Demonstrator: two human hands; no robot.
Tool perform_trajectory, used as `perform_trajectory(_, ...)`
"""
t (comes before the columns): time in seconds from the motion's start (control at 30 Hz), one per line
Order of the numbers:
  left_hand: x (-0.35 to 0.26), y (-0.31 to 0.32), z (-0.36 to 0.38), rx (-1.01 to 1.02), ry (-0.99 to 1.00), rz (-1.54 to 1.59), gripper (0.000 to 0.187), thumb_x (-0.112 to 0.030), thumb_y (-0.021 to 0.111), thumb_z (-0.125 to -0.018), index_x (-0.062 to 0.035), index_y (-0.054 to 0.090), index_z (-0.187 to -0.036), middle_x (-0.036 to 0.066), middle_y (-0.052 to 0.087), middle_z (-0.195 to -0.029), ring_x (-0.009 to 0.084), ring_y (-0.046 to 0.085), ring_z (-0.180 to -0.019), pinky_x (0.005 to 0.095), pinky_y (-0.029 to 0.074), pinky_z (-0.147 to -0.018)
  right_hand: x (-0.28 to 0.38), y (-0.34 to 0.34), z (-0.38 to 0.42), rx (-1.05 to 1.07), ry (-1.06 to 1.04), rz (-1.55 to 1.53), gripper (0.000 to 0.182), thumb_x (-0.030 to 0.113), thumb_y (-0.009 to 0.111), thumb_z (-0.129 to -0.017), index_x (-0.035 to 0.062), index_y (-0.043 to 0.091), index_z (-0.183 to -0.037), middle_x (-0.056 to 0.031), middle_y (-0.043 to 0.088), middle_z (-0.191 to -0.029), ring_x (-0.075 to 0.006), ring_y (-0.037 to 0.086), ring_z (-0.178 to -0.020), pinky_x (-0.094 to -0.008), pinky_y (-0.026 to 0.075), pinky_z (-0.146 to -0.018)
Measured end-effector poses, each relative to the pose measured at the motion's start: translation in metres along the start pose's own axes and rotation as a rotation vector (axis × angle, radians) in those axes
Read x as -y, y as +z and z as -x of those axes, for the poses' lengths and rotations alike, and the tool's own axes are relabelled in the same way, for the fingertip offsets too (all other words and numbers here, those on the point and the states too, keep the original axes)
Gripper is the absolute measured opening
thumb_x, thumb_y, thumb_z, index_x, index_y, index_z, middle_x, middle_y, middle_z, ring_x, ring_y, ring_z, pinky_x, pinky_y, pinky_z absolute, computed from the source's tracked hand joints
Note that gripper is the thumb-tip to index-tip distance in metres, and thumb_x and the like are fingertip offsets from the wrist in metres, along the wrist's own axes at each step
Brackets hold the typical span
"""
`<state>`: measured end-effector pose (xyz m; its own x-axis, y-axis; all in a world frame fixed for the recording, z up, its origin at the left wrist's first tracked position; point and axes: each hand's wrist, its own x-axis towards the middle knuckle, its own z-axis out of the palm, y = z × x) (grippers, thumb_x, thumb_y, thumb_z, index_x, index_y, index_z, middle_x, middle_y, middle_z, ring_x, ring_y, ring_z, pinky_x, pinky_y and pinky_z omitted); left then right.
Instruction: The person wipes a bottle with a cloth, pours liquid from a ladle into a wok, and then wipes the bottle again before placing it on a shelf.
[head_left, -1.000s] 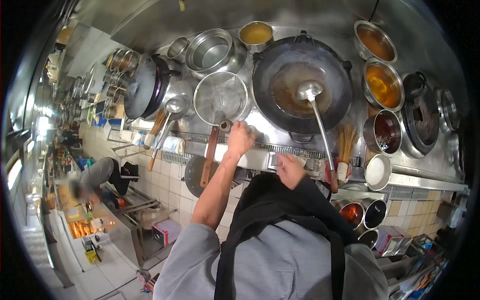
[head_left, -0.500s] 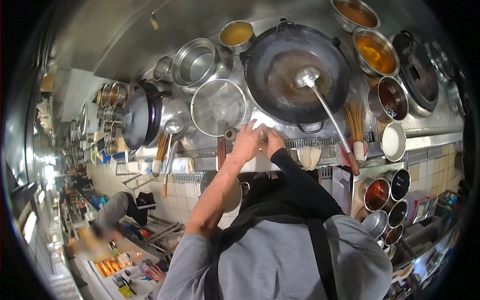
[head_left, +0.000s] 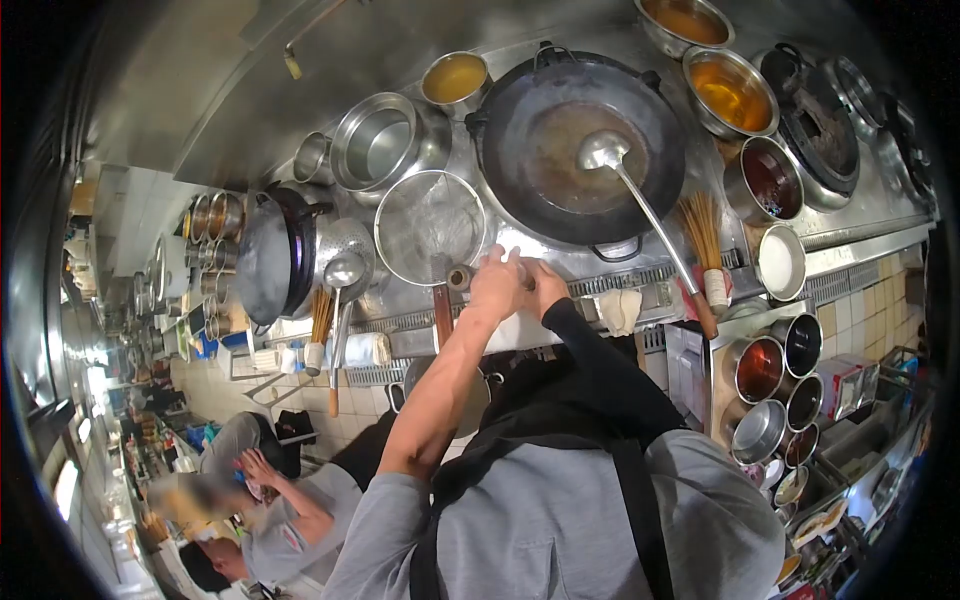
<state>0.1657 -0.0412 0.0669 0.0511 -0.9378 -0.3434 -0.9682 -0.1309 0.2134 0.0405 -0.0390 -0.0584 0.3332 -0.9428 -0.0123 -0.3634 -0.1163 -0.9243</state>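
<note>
My left hand (head_left: 496, 287) and my right hand (head_left: 544, 287) are together at the stove's front edge, fingers curled around something small that I cannot make out. Just above them stands a large black wok (head_left: 505, 165) with brownish liquid in its bottom. A steel ladle (head_left: 603, 150) rests in the wok, its long handle reaching over the front edge to the right. Left of my hands lies a round wire strainer (head_left: 410, 235) with a wooden handle (head_left: 443, 315). A small round-topped object (head_left: 459, 278) is beside my left hand.
Steel pots (head_left: 385, 180) and a bowl of yellow liquid (head_left: 455, 78) stand behind the strainer. A bamboo brush (head_left: 704, 235), an amber-liquid bowl (head_left: 735, 95) and a dark-red sauce pot (head_left: 735, 185) are at right. Two people (head_left: 300, 535) are at lower left.
The view has shifted slightly. My hands stay together in nearly the same place, fingers a little differently set. At lower left, a second person has come into view.
</note>
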Motion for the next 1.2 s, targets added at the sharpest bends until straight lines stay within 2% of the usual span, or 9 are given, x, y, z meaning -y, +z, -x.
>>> perform_trajectory(0.03, -0.001, 0.001, 0.002, -0.067, -0.034, 0.035, 0.067, -0.033, 0.081, -0.085, 0.0055, 0.055, -0.134, 0.031, 0.055, -0.138, 0.0474, 0.065, -0.118, 0.0533, 0.054, -0.100, -0.003, 0.001, -0.001, 0.003, 0.003, 0.007, 0.059, 0.018, 0.080, -0.083, 0.0047, 0.061, -0.137, -0.0166, 0.066, -0.134, -0.0379, 0.067, -0.115, -0.0449, 0.056, -0.097)
perform_trajectory(0.13, 0.011, 0.013, -0.011, 0.138, -0.032, -0.012, 0.069, -0.035, 0.081, -0.086, 0.0052, 0.055, -0.135, 0.033, 0.057, -0.135, 0.0481, 0.066, -0.116, 0.0526, 0.055, -0.098, 0.001, -0.004, -0.002, 0.036, 0.010, 0.035, 0.062, 0.016, 0.080, -0.082, 0.0048, 0.060, -0.139, -0.0167, 0.065, -0.134, -0.0383, 0.067, -0.115, -0.0452, 0.056, -0.098)
perform_trajectory(0.23, 0.027, 0.021, -0.003, -0.153, 0.235, -0.050, 0.066, -0.036, 0.078, -0.088, 0.0056, 0.056, -0.134, 0.035, 0.060, -0.129, 0.0493, 0.068, -0.111, 0.0527, 0.056, -0.096, 0.000, -0.008, -0.002, 0.042, -0.042, 0.067, 0.063, 0.014, 0.080, -0.081, 0.0045, 0.060, -0.140, -0.0168, 0.065, -0.134, -0.0384, 0.067, -0.115, -0.0453, 0.056, -0.097)
perform_trajectory(0.33, 0.017, 0.028, -0.006, -0.088, -0.049, 0.053, 0.060, -0.036, 0.074, -0.091, 0.0077, 0.057, -0.129, 0.035, 0.062, -0.123, 0.0503, 0.069, -0.106, 0.0532, 0.056, -0.094, -0.001, -0.006, -0.002, 0.023, -0.073, 0.062, 0.062, 0.013, 0.080, -0.081, 0.0039, 0.060, -0.140, -0.0173, 0.064, -0.135, -0.0387, 0.067, -0.116, -0.0449, 0.056, -0.097)
perform_trajectory(0.53, 0.010, 0.036, -0.005, -0.087, -0.071, 0.092, 0.051, -0.033, 0.070, -0.094, 0.0061, 0.059, -0.125, 0.030, 0.060, -0.123, 0.0491, 0.065, -0.114, 0.0534, 0.054, -0.100, -0.005, 0.004, -0.008, 0.000, -0.110, -0.017, 0.059, 0.012, 0.079, -0.081, 0.0020, 0.060, -0.137, -0.0192, 0.066, -0.131, -0.0399, 0.067, -0.114, -0.0450, 0.056, -0.095)
perform_trajectory(0.83, 0.017, 0.010, -0.003, 0.096, 0.267, -0.137, 0.047, -0.012, 0.077, -0.085, 0.0032, 0.059, -0.125, 0.023, 0.056, -0.134, 0.0462, 0.059, -0.119, 0.0502, 0.053, -0.101, -0.006, -0.007, -0.025, 0.255, -0.060, -0.054, 0.059, 0.016, 0.083, -0.077, 0.0008, 0.061, -0.130, -0.0203, 0.067, -0.124, -0.0393, 0.069, -0.110, -0.0462, 0.057, -0.091)
perform_trajectory(0.93, 0.018, 0.003, 0.001, 0.024, 0.194, -0.011, 0.043, -0.015, 0.077, -0.087, 0.0032, 0.061, -0.123, 0.024, 0.058, -0.132, 0.0462, 0.058, -0.122, 0.0506, 0.054, -0.100, -0.008, -0.007, -0.021, 0.158, -0.149, 0.013, 0.061, 0.018, 0.085, -0.077, 0.0009, 0.061, -0.131, -0.0200, 0.067, -0.125, -0.0390, 0.069, -0.110, -0.0467, 0.057, -0.091)
perform_trajectory(1.07, 0.027, 0.047, -0.013, 0.025, -0.121, 0.018, 0.052, -0.019, 0.076, -0.088, 0.0078, 0.055, -0.127, 0.028, 0.056, -0.132, 0.0466, 0.060, -0.125, 0.0514, 0.054, -0.102, -0.001, -0.004, -0.016, 0.062, -0.154, 0.040, 0.061, 0.019, 0.083, -0.079, 0.0010, 0.060, -0.133, -0.0195, 0.066, -0.127, -0.0402, 0.068, -0.110, -0.0467, 0.057, -0.093)
perform_trajectory(1.2, 0.016, 0.031, -0.004, 0.020, -0.042, 0.014, 0.057, -0.031, 0.075, -0.093, 0.0084, 0.055, -0.128, 0.030, 0.057, -0.132, 0.0478, 0.065, -0.119, 0.0528, 0.055, -0.100, -0.018, 0.003, -0.024, 0.118, -0.201, 0.046, 0.062, 0.018, 0.081, -0.080, 0.0008, 0.059, -0.135, -0.0198, 0.065, -0.130, -0.0408, 0.068, -0.111, -0.0464, 0.057, -0.094)
